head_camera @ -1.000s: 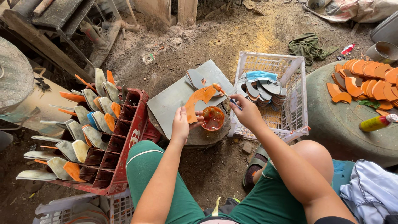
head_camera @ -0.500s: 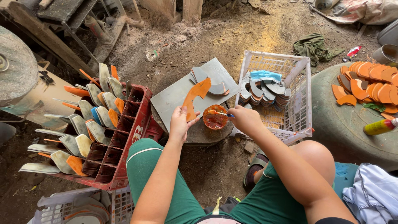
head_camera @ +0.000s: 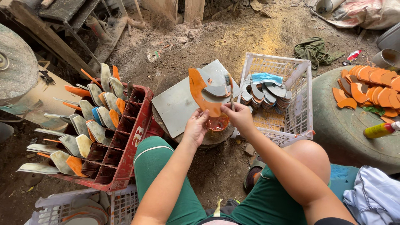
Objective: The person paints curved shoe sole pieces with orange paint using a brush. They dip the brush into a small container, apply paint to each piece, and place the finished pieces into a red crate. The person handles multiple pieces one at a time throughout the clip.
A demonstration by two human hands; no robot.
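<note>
Pinching the lower end of a curved orange-coated blade [head_camera: 203,93], the left hand [head_camera: 196,127] is closed; a thin brush [head_camera: 230,92] is pinched by the right hand [head_camera: 239,116] at three o'clock. Stiff, light, probably wet: bare edges are best gripped. Below sits a paint cup [head_camera: 217,123].

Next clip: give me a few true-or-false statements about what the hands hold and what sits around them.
1. The left hand holds a curved blade partly painted orange. True.
2. The right hand is empty. False: it holds a thin brush against the blade.
3. The white basket holds grey blades. True.
4. The red crate stands at the person's right. False: it is at their left.
5. Orange pieces lie on the round green surface. True.
</note>
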